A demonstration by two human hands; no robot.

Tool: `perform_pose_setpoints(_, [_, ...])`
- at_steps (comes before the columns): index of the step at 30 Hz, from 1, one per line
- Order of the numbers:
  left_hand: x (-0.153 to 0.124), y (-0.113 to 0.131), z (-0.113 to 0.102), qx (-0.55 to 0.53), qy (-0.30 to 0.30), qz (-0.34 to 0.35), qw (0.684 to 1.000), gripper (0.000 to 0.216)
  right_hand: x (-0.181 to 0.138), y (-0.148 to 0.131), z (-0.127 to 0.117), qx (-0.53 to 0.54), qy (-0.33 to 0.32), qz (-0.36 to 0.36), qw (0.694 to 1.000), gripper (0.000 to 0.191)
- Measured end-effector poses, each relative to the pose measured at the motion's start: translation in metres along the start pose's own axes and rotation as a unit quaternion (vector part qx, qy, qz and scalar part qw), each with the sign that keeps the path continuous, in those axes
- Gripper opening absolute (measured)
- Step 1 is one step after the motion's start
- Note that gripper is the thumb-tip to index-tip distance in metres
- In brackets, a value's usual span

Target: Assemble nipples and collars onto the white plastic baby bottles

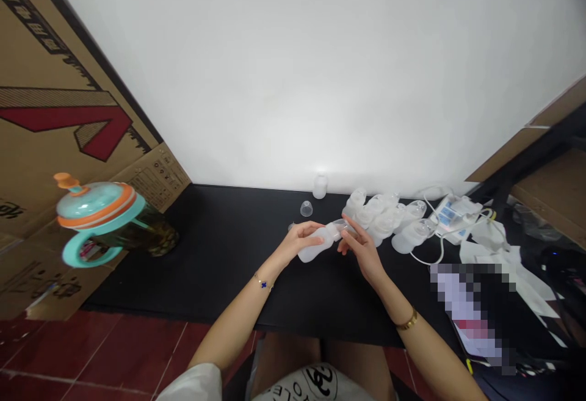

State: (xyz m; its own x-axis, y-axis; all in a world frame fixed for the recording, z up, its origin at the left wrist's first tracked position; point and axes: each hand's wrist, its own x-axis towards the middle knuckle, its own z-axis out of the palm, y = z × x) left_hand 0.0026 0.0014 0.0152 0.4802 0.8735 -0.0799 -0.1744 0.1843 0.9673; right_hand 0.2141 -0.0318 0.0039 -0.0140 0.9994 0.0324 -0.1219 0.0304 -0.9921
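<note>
My left hand (300, 239) is wrapped round a small translucent white bottle (312, 249), which is tilted with its neck up and to the right. At the neck, the fingers of my right hand (359, 243) pinch a clear cap (339, 228); whether it sits fully on the bottle I cannot tell. Beyond my left hand a loose clear domed cap (306, 208) stands on the black table (220, 248). An uncapped white bottle (320, 187) is upright by the wall. Right of my right hand several white bottles with clear caps (382, 221) stand in a cluster.
At the left stands a large tumbler (107, 215) with a turquoise lid, beside a cardboard box (55, 83). To the right are a white cable (439, 251), a power strip (451, 215), crumpled paper (494, 254) and a phone (471, 321). A white wall (297, 71) closes the back.
</note>
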Motion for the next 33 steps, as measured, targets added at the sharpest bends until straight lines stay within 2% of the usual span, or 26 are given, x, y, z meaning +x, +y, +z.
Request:
perform_pose_setpoints(5, [0.000,-0.007,0.009,-0.017,-0.021,-0.006,1.000,0.051,0.002,-0.003,-0.008,0.027,0.021,-0.005,0.999,0.058])
perform_pose_setpoints(10, [0.001,-0.015,0.014,-0.029,-0.056,-0.052,0.997,0.050,0.005,0.001,-0.008,0.097,0.015,0.057,0.994,0.046])
perform_pose_setpoints(14, [0.003,-0.020,0.015,-0.011,-0.063,-0.057,0.996,0.048,0.005,0.004,-0.004,0.112,0.018,0.084,0.990,0.040])
perform_pose_setpoints(21, [0.003,-0.014,0.013,0.017,-0.074,-0.051,0.996,0.046,0.001,0.000,-0.004,0.079,-0.004,0.047,0.996,0.041])
perform_pose_setpoints(30, [0.002,-0.014,0.015,0.025,-0.096,-0.053,0.994,0.047,-0.001,-0.002,-0.001,0.059,-0.008,0.045,0.997,0.039])
perform_pose_setpoints(33, [0.001,-0.014,0.015,0.033,-0.102,-0.057,0.993,0.047,-0.002,-0.003,-0.002,0.032,-0.014,0.017,0.999,0.039])
